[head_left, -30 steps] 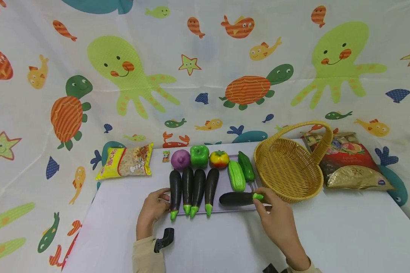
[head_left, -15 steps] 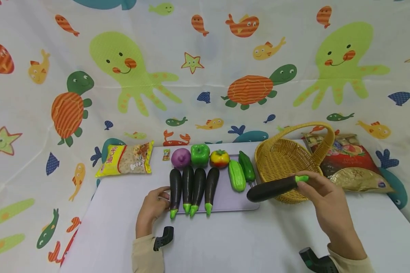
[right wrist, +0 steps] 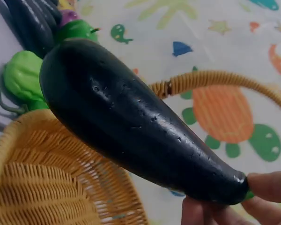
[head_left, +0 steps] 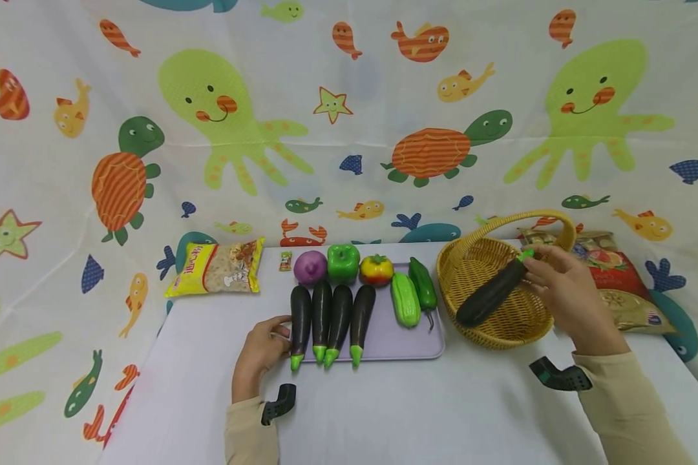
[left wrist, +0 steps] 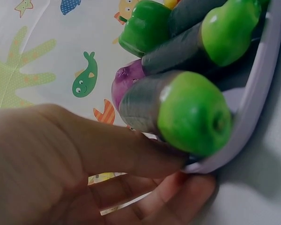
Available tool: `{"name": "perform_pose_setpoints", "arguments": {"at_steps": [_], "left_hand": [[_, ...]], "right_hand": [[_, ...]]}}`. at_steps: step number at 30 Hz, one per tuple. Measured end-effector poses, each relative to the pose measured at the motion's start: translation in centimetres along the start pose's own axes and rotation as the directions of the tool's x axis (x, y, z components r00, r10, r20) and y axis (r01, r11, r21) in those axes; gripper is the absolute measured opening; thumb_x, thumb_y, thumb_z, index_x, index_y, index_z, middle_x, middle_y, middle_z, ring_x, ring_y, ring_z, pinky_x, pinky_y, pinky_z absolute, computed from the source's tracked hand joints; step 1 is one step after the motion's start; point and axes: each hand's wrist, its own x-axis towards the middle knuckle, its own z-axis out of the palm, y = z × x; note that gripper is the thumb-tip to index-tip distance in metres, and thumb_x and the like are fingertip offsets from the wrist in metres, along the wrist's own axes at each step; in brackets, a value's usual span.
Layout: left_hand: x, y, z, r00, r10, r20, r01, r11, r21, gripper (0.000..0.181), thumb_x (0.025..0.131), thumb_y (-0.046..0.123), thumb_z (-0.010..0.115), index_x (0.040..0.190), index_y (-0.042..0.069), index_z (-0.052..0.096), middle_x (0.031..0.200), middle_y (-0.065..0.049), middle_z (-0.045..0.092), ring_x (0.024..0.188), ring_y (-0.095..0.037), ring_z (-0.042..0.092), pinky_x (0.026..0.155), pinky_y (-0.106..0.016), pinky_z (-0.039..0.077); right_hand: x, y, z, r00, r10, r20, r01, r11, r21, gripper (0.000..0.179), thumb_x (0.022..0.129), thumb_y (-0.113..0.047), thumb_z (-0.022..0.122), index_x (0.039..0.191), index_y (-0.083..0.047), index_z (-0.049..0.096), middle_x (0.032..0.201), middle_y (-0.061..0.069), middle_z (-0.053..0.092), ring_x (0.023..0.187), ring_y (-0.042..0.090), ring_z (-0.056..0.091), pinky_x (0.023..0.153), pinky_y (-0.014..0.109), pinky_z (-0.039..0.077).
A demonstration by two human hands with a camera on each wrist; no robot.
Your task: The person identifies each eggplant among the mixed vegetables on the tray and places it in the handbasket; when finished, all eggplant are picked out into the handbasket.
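My right hand (head_left: 572, 294) pinches an eggplant (head_left: 491, 294) by its green stem end. In the head view this eggplant slants over the wicker basket (head_left: 450, 310), fat end toward the lower left; the right wrist view shows its dark body (right wrist: 131, 117) above the basket's rim. At the left side of the lilac tray (head_left: 395, 352), my left hand (head_left: 262, 352) grips the rim, thumb on top and fingers below in the left wrist view. Several more eggplants (head_left: 300, 323) lie side by side on the tray, the leftmost beside my left thumb.
Behind the eggplants sit a purple onion (head_left: 310, 267), a green bell pepper (head_left: 343, 263) and a red-yellow tomato (head_left: 376, 269). A light green cucumber-like vegetable (head_left: 406, 300) and a dark green pepper (head_left: 422, 284) lie right. Snack bags (head_left: 218, 268) (head_left: 640, 297) flank them; the basket handle (head_left: 514, 219) arches up.
My right hand has lifted the eggplant off the tray and carried it right, over the basket, tilting its stem end up. My left hand has stayed at the tray's edge.
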Motion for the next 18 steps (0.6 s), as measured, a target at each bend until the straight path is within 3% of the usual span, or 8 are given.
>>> {"name": "perform_pose_setpoints", "arguments": {"at_steps": [4, 9, 11, 15, 18], "left_hand": [[0.0, -0.2, 0.0, 1.000, -0.002, -0.006, 0.001, 1.000, -0.011, 0.060, 0.073, -0.017, 0.057, 0.132, -0.007, 0.062, 0.097, -0.016, 0.063, 0.068, -0.017, 0.058, 0.062, -0.030, 0.055], [0.1, -0.3, 0.1, 1.000, -0.006, 0.001, 0.006, 1.000, -0.018, 0.060, 0.073, -0.018, 0.057, 0.132, -0.007, 0.062, 0.097, -0.016, 0.064, 0.069, -0.016, 0.060, 0.062, -0.031, 0.056], [0.2, -0.3, 0.1, 1.000, -0.006, 0.007, 0.006, 1.000, -0.018, 0.060, 0.073, -0.017, 0.057, 0.133, -0.007, 0.061, 0.098, -0.016, 0.064, 0.069, -0.016, 0.060, 0.062, -0.031, 0.056], [0.2, -0.3, 0.1, 1.000, -0.014, -0.001, 0.013, 1.000, -0.016, 0.061, 0.073, -0.018, 0.057, 0.132, -0.007, 0.062, 0.098, -0.016, 0.063, 0.069, -0.016, 0.060, 0.062, -0.031, 0.056], [0.2, -0.3, 0.2, 1.000, -0.022, -0.002, 0.022, 1.000, -0.015, 0.061, 0.073, -0.018, 0.056, 0.133, -0.006, 0.062, 0.098, -0.016, 0.063, 0.069, -0.016, 0.059, 0.062, -0.030, 0.057]], "right_hand": [[2.7, 0.1, -0.2, 0.991, 0.134, 0.028, -0.133, 0.990, -0.044, 0.025, 0.102, -0.018, 0.060, 0.127, -0.018, 0.054, 0.104, -0.004, 0.065, 0.091, 0.008, 0.069, 0.079, 0.024, 0.057], [5.6, 0.0, -0.7, 0.979, 0.185, 0.084, -0.168, 0.970, -0.176, 0.027, 0.106, -0.018, 0.053, 0.133, -0.014, 0.051, 0.098, -0.005, 0.067, 0.088, 0.009, 0.068, 0.078, 0.026, 0.057], [6.5, -0.1, -0.8, 0.973, 0.212, 0.089, -0.181, 0.946, -0.269, 0.036, 0.107, -0.018, 0.048, 0.141, -0.007, 0.045, 0.101, -0.005, 0.065, 0.089, 0.008, 0.067, 0.080, 0.027, 0.057], [8.6, -0.2, -0.4, 0.951, 0.286, 0.115, -0.207, 0.870, -0.448, 0.053, 0.108, -0.020, 0.048, 0.151, 0.005, 0.031, 0.105, -0.003, 0.063, 0.092, 0.008, 0.067, 0.087, 0.033, 0.057], [9.8, 0.1, -0.1, 0.927, 0.335, 0.171, -0.214, 0.844, -0.493, 0.048, 0.107, -0.018, 0.052, 0.145, 0.007, 0.037, 0.103, 0.001, 0.065, 0.091, 0.012, 0.068, 0.092, 0.040, 0.056]]}}
